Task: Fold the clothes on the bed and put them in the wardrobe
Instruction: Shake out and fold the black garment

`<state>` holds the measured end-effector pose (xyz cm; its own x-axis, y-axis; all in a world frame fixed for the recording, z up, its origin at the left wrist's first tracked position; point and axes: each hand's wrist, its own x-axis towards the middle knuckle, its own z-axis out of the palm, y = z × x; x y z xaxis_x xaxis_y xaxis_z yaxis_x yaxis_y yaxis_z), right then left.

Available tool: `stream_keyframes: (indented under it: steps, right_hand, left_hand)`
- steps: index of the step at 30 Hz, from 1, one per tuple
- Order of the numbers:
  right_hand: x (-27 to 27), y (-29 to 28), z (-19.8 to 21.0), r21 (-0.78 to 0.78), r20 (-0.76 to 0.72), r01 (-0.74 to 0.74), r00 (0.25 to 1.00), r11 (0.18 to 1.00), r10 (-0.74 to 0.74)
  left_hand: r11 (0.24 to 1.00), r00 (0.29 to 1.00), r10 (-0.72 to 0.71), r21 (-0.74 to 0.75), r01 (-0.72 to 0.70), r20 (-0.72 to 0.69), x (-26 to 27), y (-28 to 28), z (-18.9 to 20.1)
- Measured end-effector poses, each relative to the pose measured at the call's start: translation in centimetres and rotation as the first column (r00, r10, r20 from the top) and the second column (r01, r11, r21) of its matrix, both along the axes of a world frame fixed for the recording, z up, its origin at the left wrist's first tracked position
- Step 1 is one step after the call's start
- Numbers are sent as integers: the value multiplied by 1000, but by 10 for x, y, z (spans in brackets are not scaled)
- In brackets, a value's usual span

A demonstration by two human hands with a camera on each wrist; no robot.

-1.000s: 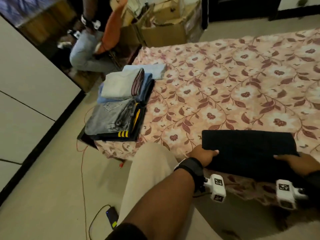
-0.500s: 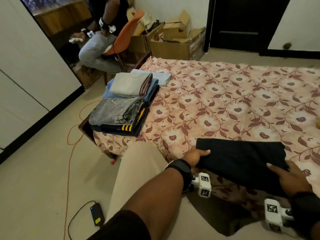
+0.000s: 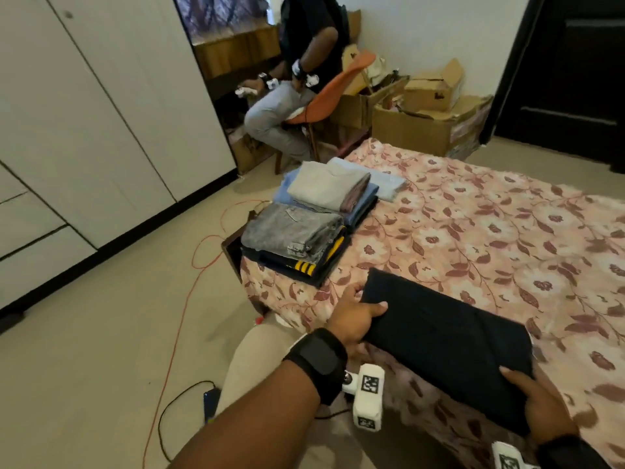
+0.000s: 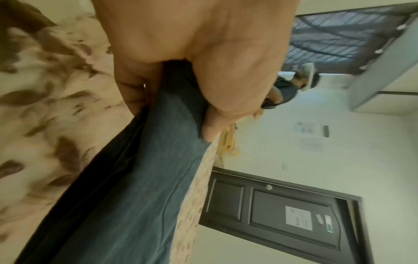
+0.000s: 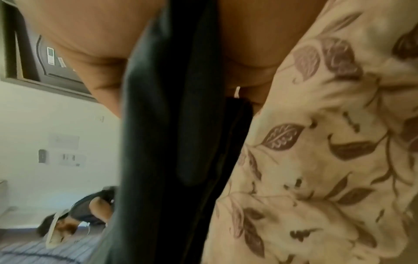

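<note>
A folded dark garment (image 3: 446, 340) is lifted off the floral bed (image 3: 490, 238) at its near edge. My left hand (image 3: 358, 316) grips its left end, thumb on top and fingers underneath. My right hand (image 3: 537, 401) holds the near right corner the same way. In the left wrist view the dark garment (image 4: 144, 169) runs between thumb and fingers of my left hand (image 4: 181, 89). In the right wrist view the dark garment (image 5: 181, 125) is pinched in my right hand (image 5: 158, 53). Two stacks of folded clothes (image 3: 318, 225) sit at the bed's left corner. The white wardrobe (image 3: 84, 130) stands on the left.
A person sits on an orange chair (image 3: 331, 93) beyond the bed by the open wardrobe section. Cardboard boxes (image 3: 426, 120) line the far wall beside a dark door (image 3: 575, 72). An orange cable (image 3: 189, 282) and a black charger (image 3: 209, 401) lie on the floor.
Both hands have lifted the dark garment off the bed and carried it leftward, tilting it. The head view has swung up toward the wardrobe and the folded stacks.
</note>
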<state>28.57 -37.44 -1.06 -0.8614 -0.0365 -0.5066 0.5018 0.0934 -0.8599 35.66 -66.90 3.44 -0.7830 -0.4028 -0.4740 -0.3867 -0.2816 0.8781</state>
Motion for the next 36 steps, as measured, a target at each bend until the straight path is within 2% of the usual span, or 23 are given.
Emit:
stream_keyframes:
  steps: [3,8,12,15,17,18,19,20,21,22,23,24,25,26,28,29,30,34,36]
  right_hand:
    - [-10,-68,15,-193,103,-85,989,978,107]
    - [-32,-217,60,-326,-35,-226,973,918,227]
    - [-66,-334,75,-349,-155,-273,960,896,232]
    - [-89,-405,65,-365,-121,-292,956,884,266]
    - [-97,-429,45,-199,-112,-372,928,907,356]
    - [-100,-432,38,-55,-116,-394,915,917,386]
    - [-104,-432,36,157,-173,-371,902,915,395]
    - [-109,-430,38,380,-285,-309,858,872,428]
    - [-112,-428,45,538,-432,-226,753,812,497]
    - [-113,-429,54,632,-535,-179,604,754,591]
    - [-115,-435,58,693,-576,-165,459,702,677]
    - [-118,-442,59,758,-550,-170,354,630,757]
    - [-120,-449,51,829,-470,-165,310,534,826]
    - [-122,-455,42,886,-361,-184,302,425,883]
    - [-122,-458,11,931,-121,-298,289,209,950]
    - [-122,-454,-4,926,-52,-347,272,148,961]
    - [-123,-450,-18,918,-33,-374,260,133,965]
    - [-135,-444,-38,882,-61,-433,283,185,957]
    - [-140,-446,-39,872,-18,-464,283,153,959]
  left_hand:
    - [978,999,-31,-207,22,-42,1,-78,40]
    - [915,999,-49,-401,39,-13,-13,-227,91]
    - [832,998,47,-551,-64,-45,-50,-332,100]
    - [685,992,129,-724,-83,8,-82,-398,72]
    - [608,966,147,-790,82,213,-92,-428,29]
    - [571,925,156,-795,203,348,-94,-437,5]
    - [507,893,181,-817,274,413,-96,-439,-15]
    - [429,907,190,-863,268,376,-99,-435,-25]
    - [333,955,127,-919,212,267,-100,-430,-28]
    - [252,987,-12,-955,158,160,-103,-424,-28]
    - [193,975,-165,-965,178,147,-106,-416,-27]
    - [151,932,-296,-953,262,210,-108,-405,-26]
    - [107,871,-370,-916,386,324,-110,-397,-29]
    - [78,810,-384,-859,507,443,-110,-391,-36]
    - [134,772,-338,-784,606,539,-107,-386,-58]
    - [165,780,-314,-778,606,541,-106,-385,-69]
    - [182,789,-295,-779,600,538,-105,-383,-77]
    - [216,772,-294,-748,627,563,-115,-381,-90]
    - [226,750,-290,-719,657,595,-121,-382,-90]
